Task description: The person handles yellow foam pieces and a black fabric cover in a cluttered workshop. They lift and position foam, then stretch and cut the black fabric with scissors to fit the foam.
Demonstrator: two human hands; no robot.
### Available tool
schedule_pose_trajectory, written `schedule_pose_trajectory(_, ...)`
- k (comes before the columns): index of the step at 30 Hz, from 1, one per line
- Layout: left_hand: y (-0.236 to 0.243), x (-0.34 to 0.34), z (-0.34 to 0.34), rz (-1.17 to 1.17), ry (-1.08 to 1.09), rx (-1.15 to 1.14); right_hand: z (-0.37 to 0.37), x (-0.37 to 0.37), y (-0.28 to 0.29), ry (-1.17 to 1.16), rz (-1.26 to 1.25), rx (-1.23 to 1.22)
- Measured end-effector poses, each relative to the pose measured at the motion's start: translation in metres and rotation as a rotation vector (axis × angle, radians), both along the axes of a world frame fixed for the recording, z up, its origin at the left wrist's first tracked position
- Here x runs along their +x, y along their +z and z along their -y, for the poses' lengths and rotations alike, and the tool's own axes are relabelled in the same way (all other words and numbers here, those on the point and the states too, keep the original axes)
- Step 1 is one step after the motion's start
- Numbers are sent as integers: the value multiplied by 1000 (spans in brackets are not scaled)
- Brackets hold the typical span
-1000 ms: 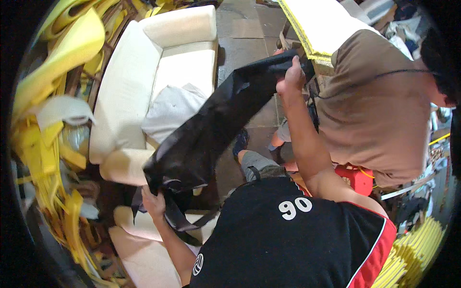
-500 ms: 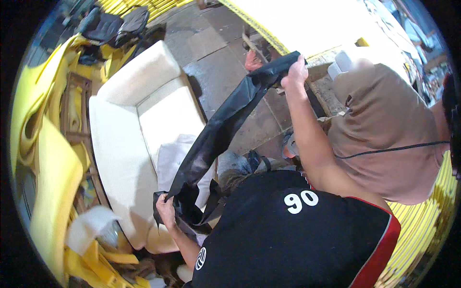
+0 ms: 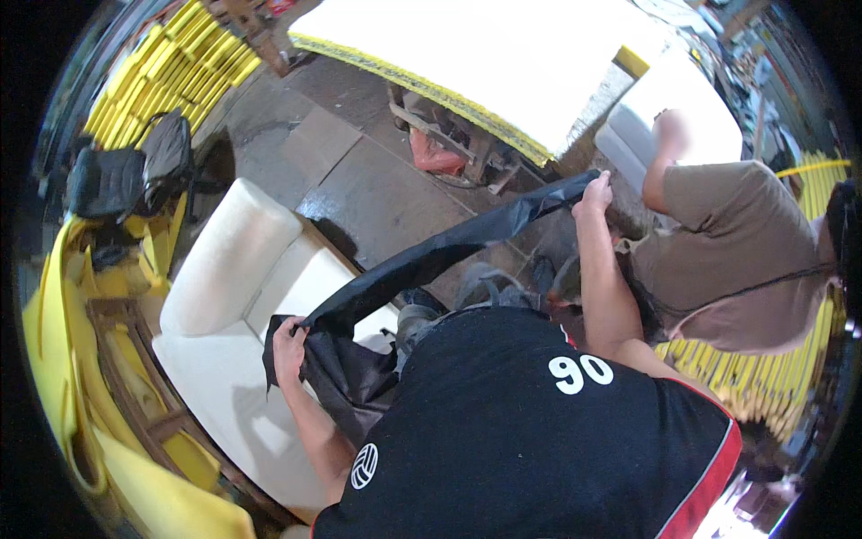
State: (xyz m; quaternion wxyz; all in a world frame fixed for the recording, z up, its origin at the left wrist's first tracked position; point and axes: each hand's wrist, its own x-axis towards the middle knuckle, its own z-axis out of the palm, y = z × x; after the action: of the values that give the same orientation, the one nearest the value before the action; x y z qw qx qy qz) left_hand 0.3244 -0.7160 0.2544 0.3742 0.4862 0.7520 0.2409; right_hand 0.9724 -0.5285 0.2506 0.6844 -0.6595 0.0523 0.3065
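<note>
A long strip of black fabric (image 3: 449,249) stretches taut between my hands, slanting up to the right. My left hand (image 3: 289,349) grips its lower end, where a wider piece of the cloth hangs in folds over the seat of a cream sofa (image 3: 211,377). At the upper right my right hand (image 3: 593,194) is closed on the other end, below a large white-topped table (image 3: 467,63). My arms are spread wide apart.
Close on my right a person in brown (image 3: 732,242) bends toward a white padded piece (image 3: 628,135). Yellow foam sheets (image 3: 54,359) and a wooden frame (image 3: 135,377) lie left of the sofa. Yellow strips (image 3: 171,72) are stacked far left, near dark seats (image 3: 108,184).
The strip has swung to a flatter slant and looks tighter, with my right hand lower in view. My view has shifted, showing more of the white-topped table. The co-worker's arm now shows, reaching forward.
</note>
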Motion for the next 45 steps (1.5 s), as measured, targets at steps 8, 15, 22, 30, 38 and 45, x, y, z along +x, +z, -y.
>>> schedule_pose_trajectory(8,19,-16,-191,-145,-373,38,-20,42,-1,-232,99,56)
schedule_pose_trajectory(15,9,28,-357,-158,-393,223,-108,28,54,-393,-22,160)
schedule_pose_trajectory(22,-4,63,-524,-341,-478,438,-184,-4,-7,-181,948,-187)
schedule_pose_trajectory(30,17,112,-616,-586,-813,194,-197,-36,-61,406,1212,-1035)
schedule_pose_trajectory(38,-13,96,-691,-333,-986,145,-199,-30,-56,388,1212,-1048)
schedule_pose_trajectory(45,-67,82,-725,-619,-1088,213,-215,-43,-44,374,1055,-1293)
